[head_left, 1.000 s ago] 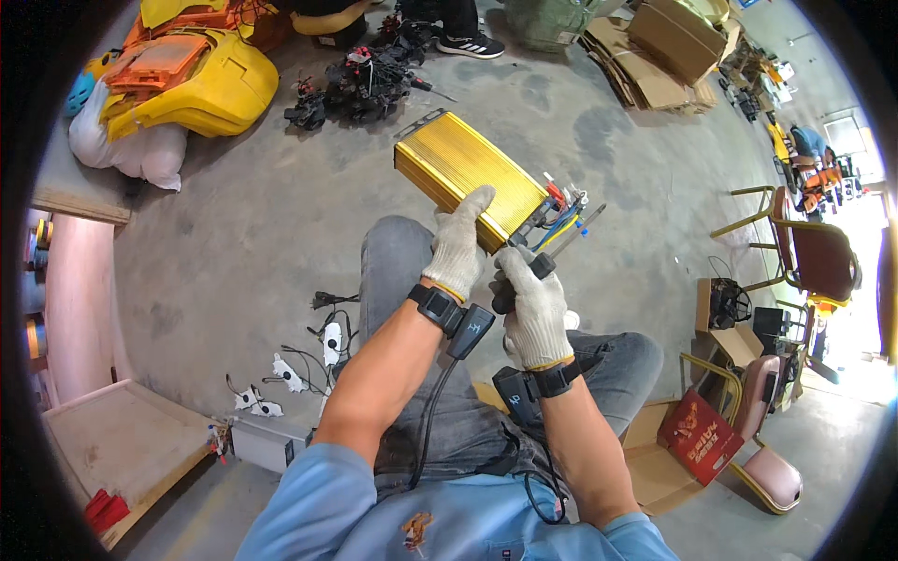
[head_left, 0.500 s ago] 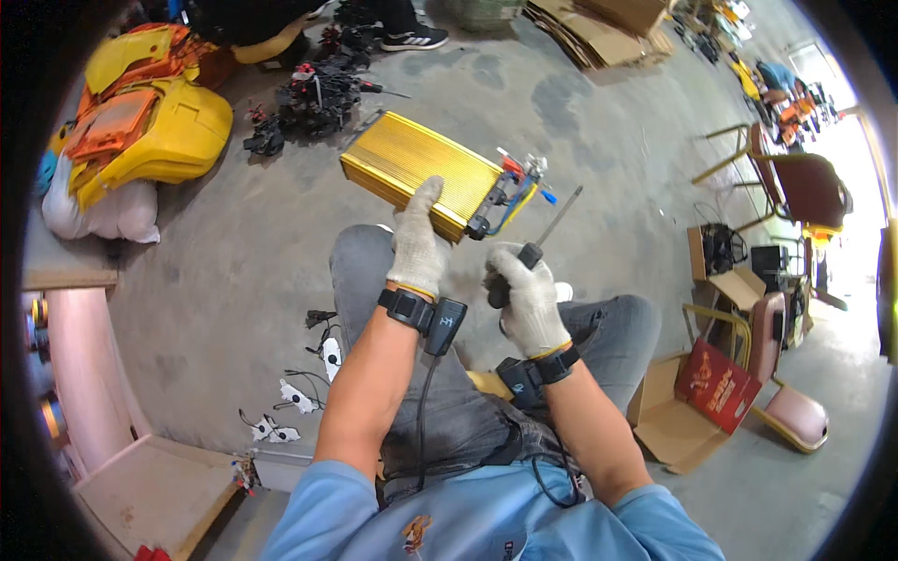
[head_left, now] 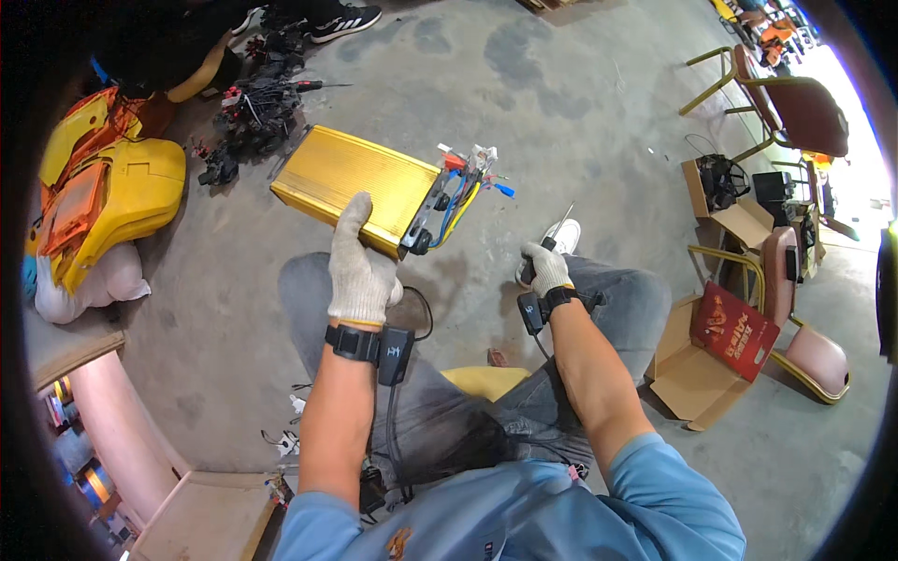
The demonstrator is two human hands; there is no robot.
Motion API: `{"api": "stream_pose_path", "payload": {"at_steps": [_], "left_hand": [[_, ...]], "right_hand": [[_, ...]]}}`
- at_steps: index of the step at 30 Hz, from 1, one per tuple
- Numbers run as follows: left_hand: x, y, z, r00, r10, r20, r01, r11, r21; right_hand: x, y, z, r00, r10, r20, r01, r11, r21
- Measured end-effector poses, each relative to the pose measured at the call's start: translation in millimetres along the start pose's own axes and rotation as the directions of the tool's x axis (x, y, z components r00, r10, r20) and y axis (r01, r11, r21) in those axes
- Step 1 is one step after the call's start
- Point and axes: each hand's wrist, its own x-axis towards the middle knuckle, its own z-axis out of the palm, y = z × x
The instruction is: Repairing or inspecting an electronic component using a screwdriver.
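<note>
A gold ribbed metal box, apparently an electronic controller [head_left: 351,182], is held up by my gloved left hand [head_left: 359,266]. The thumb lies on its top face and the other fingers are hidden beneath. From its right end stick out blue and yellow wires [head_left: 456,208] with red, white and blue connectors. My gloved right hand [head_left: 546,268] is closed round the black handle of a screwdriver [head_left: 563,222], whose shaft points up and away. It is lower and to the right of the box, apart from it, close to my white shoe [head_left: 565,236].
Yellow and orange plastic shells [head_left: 126,201] lie at the left. A heap of black wired parts [head_left: 257,117] sits beyond the box, near another person's shoe [head_left: 346,22]. At the right are an open carton [head_left: 697,383], a red box [head_left: 734,332] and chairs [head_left: 804,112].
The gold box and my left hand have shifted left in view. My right hand has drawn away from the box with the screwdriver, toward my right knee. The whole view has also turned.
</note>
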Motion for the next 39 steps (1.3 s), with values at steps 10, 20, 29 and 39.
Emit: {"api": "stream_pose_path", "payload": {"at_steps": [10, 20, 29, 39], "left_hand": [[3.8, 1.3, 6.5, 0.989, -0.143, -0.048, 0.144, 0.989, 0.022], [8.8, 6.6, -5.6, 0.994, -0.088, -0.060, 0.089, 0.996, 0.005], [7.9, 5.6, -12.6, 0.999, -0.045, 0.016, 0.045, 0.999, -0.010], [1.9, 5.7, -11.7, 0.999, 0.003, 0.052, -0.009, 0.992, 0.125]], "right_hand": [[70.1, 11.7, -19.0, 0.791, -0.535, 0.295, 0.602, 0.597, -0.530], [-2.3, -40.4, 13.2, 0.986, -0.164, -0.011, 0.163, 0.970, 0.180], [-154.7, -87.4, 28.8, 0.834, -0.317, 0.452, 0.255, 0.947, 0.194], [-282.5, -121.0, 55.3, 0.671, -0.387, 0.633, 0.566, 0.819, -0.099]]}}
